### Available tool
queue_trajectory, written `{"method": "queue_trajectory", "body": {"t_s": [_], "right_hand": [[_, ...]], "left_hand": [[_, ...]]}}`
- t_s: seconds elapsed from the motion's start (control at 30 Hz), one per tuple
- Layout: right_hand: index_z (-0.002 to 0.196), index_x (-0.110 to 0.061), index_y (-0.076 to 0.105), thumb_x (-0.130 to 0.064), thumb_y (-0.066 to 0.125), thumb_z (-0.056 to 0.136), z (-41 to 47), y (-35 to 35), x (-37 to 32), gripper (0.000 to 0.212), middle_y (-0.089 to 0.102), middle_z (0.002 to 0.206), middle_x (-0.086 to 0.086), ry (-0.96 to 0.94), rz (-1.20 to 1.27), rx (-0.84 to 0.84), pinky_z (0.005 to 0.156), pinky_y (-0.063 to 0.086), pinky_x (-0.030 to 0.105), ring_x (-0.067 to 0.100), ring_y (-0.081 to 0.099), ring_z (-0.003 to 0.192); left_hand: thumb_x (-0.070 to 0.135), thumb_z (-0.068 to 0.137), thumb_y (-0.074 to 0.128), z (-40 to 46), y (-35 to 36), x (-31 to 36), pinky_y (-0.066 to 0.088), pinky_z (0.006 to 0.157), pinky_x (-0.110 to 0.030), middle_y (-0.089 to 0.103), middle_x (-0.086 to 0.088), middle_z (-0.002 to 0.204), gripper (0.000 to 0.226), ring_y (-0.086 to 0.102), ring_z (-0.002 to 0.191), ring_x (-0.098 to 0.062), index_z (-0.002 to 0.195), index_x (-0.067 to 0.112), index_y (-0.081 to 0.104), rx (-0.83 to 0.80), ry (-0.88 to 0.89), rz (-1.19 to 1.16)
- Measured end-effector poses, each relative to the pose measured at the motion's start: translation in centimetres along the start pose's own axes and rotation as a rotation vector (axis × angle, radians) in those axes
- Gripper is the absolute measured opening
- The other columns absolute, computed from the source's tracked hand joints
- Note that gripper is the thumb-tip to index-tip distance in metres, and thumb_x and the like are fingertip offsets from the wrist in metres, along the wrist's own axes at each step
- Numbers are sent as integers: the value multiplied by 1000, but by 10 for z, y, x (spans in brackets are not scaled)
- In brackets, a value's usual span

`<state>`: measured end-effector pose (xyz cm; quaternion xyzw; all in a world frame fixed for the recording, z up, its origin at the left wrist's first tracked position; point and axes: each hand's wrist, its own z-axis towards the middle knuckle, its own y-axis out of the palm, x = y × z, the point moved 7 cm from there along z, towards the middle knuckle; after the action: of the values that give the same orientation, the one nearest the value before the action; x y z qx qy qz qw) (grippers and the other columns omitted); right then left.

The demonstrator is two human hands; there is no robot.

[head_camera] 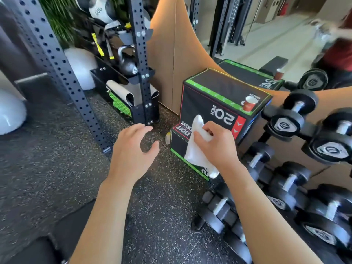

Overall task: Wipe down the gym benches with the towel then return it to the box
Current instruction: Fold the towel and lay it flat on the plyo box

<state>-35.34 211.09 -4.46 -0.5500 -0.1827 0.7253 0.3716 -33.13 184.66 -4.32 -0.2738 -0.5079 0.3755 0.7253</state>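
Two bare hands reach forward over the speckled rubber floor (pixel 57 159) of a gym. The right hand (pixel 215 143) grips a white towel (pixel 198 147), fingers and thumb curled round its middle so that one end pokes up above the knuckles and the longer end hangs down below the wrist. The towel is in the air in front of the black plyo box (pixel 224 96), level with the face printed "20 INCH", and it covers part of a lower, smaller black box (pixel 177 141) with a green edge that stands on the floor against the taller one. The left hand (pixel 133 147) hovers apart from the towel, to its left, fingers loosely bent and spread, holding nothing. On the top of the plyo box, near its right-hand corner, stands a red paper cup (pixel 250 103), upright. The box stands against a tan wall panel (pixel 165 54) and a mirror (pixel 266 35) which repeats the box and cup. Just right of the box a rack carries black dumbbells (pixel 289 121) in tiers, running down to the lower right. To the left rises a black perforated rig upright (pixel 142 60), with a kettlebell (pixel 127 63) on a shelf behind it and rolled grey mats (pixel 122 92) in a bin at its foot.
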Motion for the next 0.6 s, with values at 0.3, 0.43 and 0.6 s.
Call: {"method": "queue_trajectory", "body": {"t_s": [0.3, 0.43, 0.6], "right_hand": [[77, -25, 55, -54, 61, 84, 75, 50, 2, 30, 59, 66, -5, -30, 29, -48, 59, 47, 37, 15, 57, 63], [78, -21, 57, -54, 58, 82, 122, 70, 23, 33, 60, 66, -2, -14, 48, -34, 61, 51, 38, 19, 59, 64], [77, -21, 54, -54, 58, 82, 192, 79, 71, 33, 57, 66, -2, 39, 61, -18, 56, 47, 36, 16, 54, 60]], "left_hand": [[49, 95, 61, 57, 11, -38, 37, 111, -37, 51, 15, 146, 45, 36, 138, -13, 138, 34, 58, 35, -68, -8], [49, 94, 61, 102, 30, -39, 39, 109, -40, 50, 17, 146, 46, 35, 137, -12, 138, 35, 57, 39, -71, 11], [48, 94, 62, 175, 70, -17, 38, 111, -38, 50, 16, 146, 46, 34, 137, -9, 137, 35, 58, -7, -37, 37]]}}
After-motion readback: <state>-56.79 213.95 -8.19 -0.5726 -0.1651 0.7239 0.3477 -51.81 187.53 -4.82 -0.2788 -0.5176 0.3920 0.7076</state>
